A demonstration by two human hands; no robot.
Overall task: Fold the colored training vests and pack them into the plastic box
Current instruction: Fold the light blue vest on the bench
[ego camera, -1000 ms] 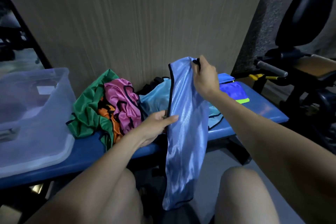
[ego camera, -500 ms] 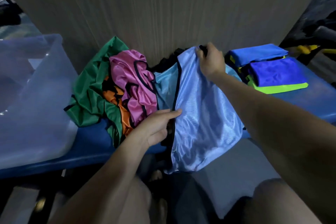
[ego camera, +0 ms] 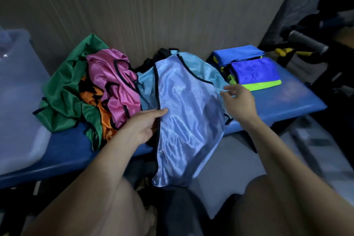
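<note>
On the blue bench (ego camera: 298,99), seen from the head camera, the light blue vest (ego camera: 183,113) lies between the two hands, its long axis running from the wall toward the person, the neck end up near the wall and the hem hanging off the near edge of the bench toward the knees. The left hand (ego camera: 142,128) is at the vest's left, black-trimmed edge about halfway along; the fingers reach out nearly straight with the tips on the fabric, and whether the thumb pinches the trim from beneath cannot be told. The right hand (ego camera: 239,99) sits at the opposite, right edge, slightly farther from the body, fingers loosely spread and relaxed, gripping nothing; whether the fingertips touch the cloth is unclear because of blur. Both forearms come in from below and angle inward, so each hand is nearest its own side of the vest. That layout suits a fold across the long axis, probably by bringing the hanging hem up. Left of the vest, a crumpled heap of green, orange and pink vests (ego camera: 90,90) waits; right of it, well apart, folded vests (ego camera: 252,71) are stacked. The plastic box (ego camera: 19,92) stands at the far left end of the bench, nearer the left arm.
</note>
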